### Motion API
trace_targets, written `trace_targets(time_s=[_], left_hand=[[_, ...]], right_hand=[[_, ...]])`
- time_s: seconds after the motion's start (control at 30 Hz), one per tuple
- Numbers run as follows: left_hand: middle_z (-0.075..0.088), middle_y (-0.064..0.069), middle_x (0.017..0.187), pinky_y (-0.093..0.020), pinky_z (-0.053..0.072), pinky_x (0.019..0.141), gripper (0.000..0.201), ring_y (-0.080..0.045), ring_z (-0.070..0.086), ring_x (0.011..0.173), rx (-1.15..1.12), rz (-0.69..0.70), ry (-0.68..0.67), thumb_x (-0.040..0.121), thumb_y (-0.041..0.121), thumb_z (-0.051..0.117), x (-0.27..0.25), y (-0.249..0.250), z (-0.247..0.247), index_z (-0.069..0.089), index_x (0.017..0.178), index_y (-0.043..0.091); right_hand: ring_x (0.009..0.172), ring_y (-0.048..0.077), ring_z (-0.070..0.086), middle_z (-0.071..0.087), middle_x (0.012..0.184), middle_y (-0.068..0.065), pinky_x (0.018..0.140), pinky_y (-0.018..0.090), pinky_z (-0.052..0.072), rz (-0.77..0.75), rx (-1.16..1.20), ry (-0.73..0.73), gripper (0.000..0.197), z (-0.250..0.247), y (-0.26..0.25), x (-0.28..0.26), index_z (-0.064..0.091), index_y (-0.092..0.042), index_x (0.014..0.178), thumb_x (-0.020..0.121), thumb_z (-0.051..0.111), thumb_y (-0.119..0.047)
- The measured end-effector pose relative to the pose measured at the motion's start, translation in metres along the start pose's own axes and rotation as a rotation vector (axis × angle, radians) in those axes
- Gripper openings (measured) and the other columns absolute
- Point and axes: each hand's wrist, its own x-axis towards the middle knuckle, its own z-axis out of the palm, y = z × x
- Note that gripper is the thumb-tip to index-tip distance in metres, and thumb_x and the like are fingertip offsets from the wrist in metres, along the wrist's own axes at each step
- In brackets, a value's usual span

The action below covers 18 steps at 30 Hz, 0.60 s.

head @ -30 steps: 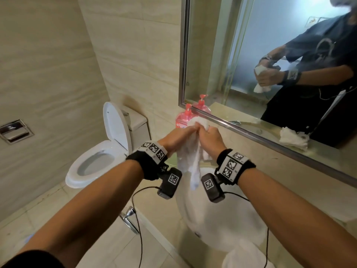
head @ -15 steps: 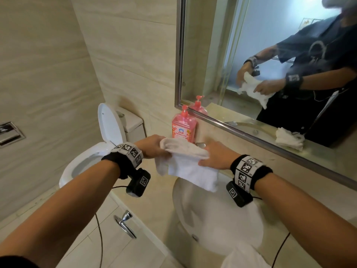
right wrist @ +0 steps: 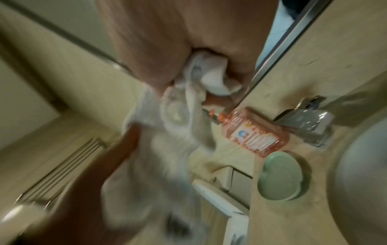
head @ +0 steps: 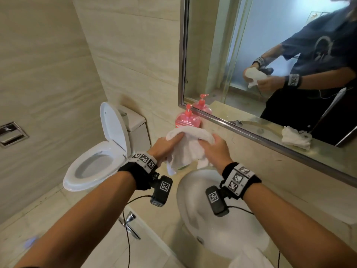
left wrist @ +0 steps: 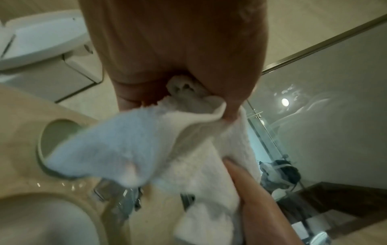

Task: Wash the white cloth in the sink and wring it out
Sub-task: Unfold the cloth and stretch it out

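Round white ceramic sink (head: 193, 192) set in the beige worktop (head: 289, 190), left hand (head: 164, 147) and right hand (head: 213, 151) grip closed around bunched white terry cloth (head: 186, 149) above the basin's rear edge

toilet (head: 100, 159): left of the counter, lid up, seat down
soap bottle (head: 186, 120): pink pump type, on counter against the mirror (head: 270, 55)
soap dish (right wrist: 280, 175): green, heart-shaped, beside the bottle
spare cloth (head: 249, 258): white, near counter edge
tissue holder (head: 11, 133): recessed in left wall
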Motion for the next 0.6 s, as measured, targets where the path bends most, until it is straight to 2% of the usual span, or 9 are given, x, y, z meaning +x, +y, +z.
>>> trace_targets(time_s=[0.03,0.1,0.13,0.17,0.27,0.4,0.47,0.53,0.6], left_hand=[[0.068,-0.017,0.114,-0.031,0.043,0.065,0.063,-0.026,0.059,0.086,-0.045,-0.012,0.022,0.088,0.064,0.056,0.002,0.003,0.006,0.061,0.12,0.01],[0.068,-0.014,0.11,-0.034,0.054,0.07,0.069,-0.031,0.065,0.088,-0.156,-0.041,0.019,0.089,0.066,0.053,0.003,0.011,0.019,0.059,0.123,0.006],[0.069,-0.015,0.113,-0.041,0.057,0.083,0.07,-0.034,0.068,0.096,-0.205,-0.05,0.011,0.09,0.066,0.05,0.003,0.013,0.026,0.058,0.125,0.005],[0.069,-0.016,0.114,-0.048,0.055,0.094,0.07,-0.037,0.067,0.104,-0.223,-0.049,0.004,0.092,0.065,0.047,0.004,0.014,0.03,0.057,0.126,0.005],[0.07,-0.014,0.113,-0.049,0.053,0.097,0.064,-0.034,0.068,0.105,-0.187,-0.013,-0.034,0.095,0.065,0.04,0.002,0.009,0.034,0.06,0.12,0.01],[0.066,-0.007,0.121,-0.036,0.046,0.097,0.055,-0.022,0.06,0.109,-0.213,-0.056,-0.037,0.097,0.062,0.04,0.013,-0.003,0.03,0.062,0.116,0.015],[0.066,-0.006,0.119,-0.036,0.038,0.093,0.059,-0.021,0.053,0.107,-0.189,-0.084,-0.1,0.093,0.067,0.044,0.016,-0.009,0.03,0.063,0.116,0.016],[0.067,-0.008,0.123,-0.039,0.042,0.103,0.054,-0.022,0.059,0.112,-0.181,-0.051,-0.115,0.095,0.062,0.044,0.021,-0.017,0.029,0.06,0.124,0.02],[0.07,-0.009,0.119,-0.044,0.051,0.101,0.048,-0.018,0.066,0.105,-0.188,-0.045,-0.061,0.097,0.056,0.045,0.026,-0.024,0.029,0.059,0.127,0.022]], right_hand=[[0.089,0.017,0.072,0.074,0.1,0.001,0.07,0.032,0.061,-0.027,0.002,-0.004,0.029,0.013,-0.002,-0.006,0.066,-0.019,0.116,0.094,0.067,-0.037],[0.08,0.011,0.073,0.075,0.091,-0.003,0.06,0.019,0.056,-0.057,0.036,-0.066,0.032,0.038,-0.006,-0.014,0.067,-0.021,0.115,0.097,0.061,-0.046],[0.077,0.01,0.072,0.074,0.087,-0.004,0.056,0.015,0.053,-0.073,0.036,-0.055,0.032,0.045,-0.008,-0.013,0.067,-0.019,0.11,0.098,0.058,-0.047],[0.074,0.009,0.07,0.072,0.084,-0.004,0.053,0.014,0.051,-0.077,0.016,-0.026,0.033,0.047,-0.01,-0.009,0.067,-0.018,0.107,0.099,0.056,-0.049],[0.079,0.014,0.069,0.072,0.089,0.0,0.062,0.024,0.054,-0.057,-0.093,0.064,0.045,0.049,-0.009,-0.001,0.065,-0.014,0.119,0.099,0.053,-0.052],[0.083,0.015,0.07,0.072,0.097,0.003,0.063,0.02,0.053,-0.096,-0.155,0.099,0.05,0.06,0.004,0.0,0.062,-0.011,0.124,0.1,0.051,-0.054],[0.087,0.023,0.071,0.072,0.096,0.008,0.072,0.035,0.06,-0.024,-0.178,0.089,0.049,0.056,0.009,0.006,0.065,-0.008,0.116,0.1,0.05,-0.052],[0.091,0.028,0.071,0.073,0.099,0.01,0.08,0.042,0.06,-0.007,-0.229,0.069,0.05,0.058,0.019,0.006,0.065,-0.008,0.117,0.1,0.049,-0.052],[0.088,0.027,0.07,0.073,0.097,0.009,0.079,0.043,0.059,-0.023,-0.252,0.043,0.052,0.061,0.033,0.003,0.067,-0.009,0.114,0.099,0.047,-0.054]])
